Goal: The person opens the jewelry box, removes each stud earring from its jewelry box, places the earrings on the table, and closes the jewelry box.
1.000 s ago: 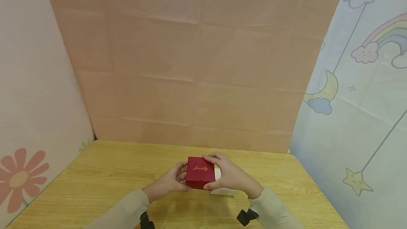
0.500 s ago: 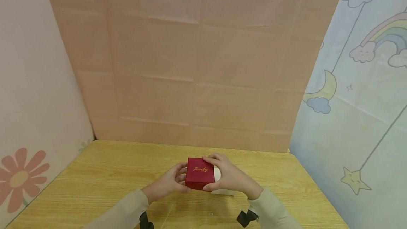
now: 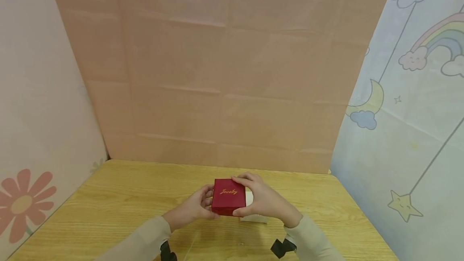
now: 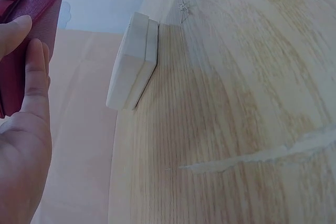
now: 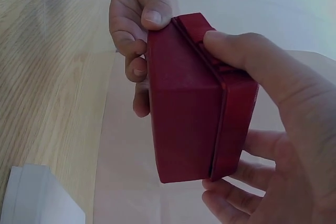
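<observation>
Both hands hold a dark red jewelry box (image 3: pixel 228 199) above the table, its lid marked "Jewelry" in gold letters. My left hand (image 3: pixel 195 204) grips the base from the left, thumb on the near side and fingers on the far side. From the right, my right hand (image 3: pixel 259 199) holds the lid by its edges. In the right wrist view the lid sits on the box with a thin dark seam, and the right thumb lies across a red ribbon bow (image 5: pixel 206 40). What the box contains is hidden.
A white lidded box (image 4: pixel 134 61) stands on the wooden table (image 3: pixel 145 196), partly behind my right hand in the head view. A small silvery star-shaped piece (image 4: pixel 184 7) lies beyond it in the left wrist view. A pale streak (image 4: pixel 252 157) marks the tabletop.
</observation>
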`<state>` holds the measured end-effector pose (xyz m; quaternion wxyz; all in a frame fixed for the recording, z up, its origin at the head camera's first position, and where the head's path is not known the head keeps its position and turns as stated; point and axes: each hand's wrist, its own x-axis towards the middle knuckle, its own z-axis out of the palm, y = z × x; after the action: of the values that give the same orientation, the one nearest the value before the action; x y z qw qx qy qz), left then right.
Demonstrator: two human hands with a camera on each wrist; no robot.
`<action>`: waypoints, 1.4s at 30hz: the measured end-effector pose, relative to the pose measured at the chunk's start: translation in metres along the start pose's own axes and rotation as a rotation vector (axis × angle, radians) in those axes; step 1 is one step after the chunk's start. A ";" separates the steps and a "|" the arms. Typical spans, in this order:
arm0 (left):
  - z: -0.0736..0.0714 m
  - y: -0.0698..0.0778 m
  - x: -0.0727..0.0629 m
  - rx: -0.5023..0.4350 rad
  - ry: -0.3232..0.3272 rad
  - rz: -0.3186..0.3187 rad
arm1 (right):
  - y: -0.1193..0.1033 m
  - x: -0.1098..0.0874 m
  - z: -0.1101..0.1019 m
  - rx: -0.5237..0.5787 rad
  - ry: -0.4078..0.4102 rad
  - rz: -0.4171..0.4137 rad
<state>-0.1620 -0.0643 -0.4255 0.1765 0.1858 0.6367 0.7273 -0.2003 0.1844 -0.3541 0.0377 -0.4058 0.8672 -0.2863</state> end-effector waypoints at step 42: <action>0.006 0.008 0.001 0.013 0.042 -0.001 | 0.006 -0.003 -0.001 0.053 0.025 -0.023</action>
<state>-0.1596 -0.0594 -0.4163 0.1623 0.1712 0.6452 0.7267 -0.2024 0.1902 -0.3564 0.0344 -0.4109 0.8549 -0.3147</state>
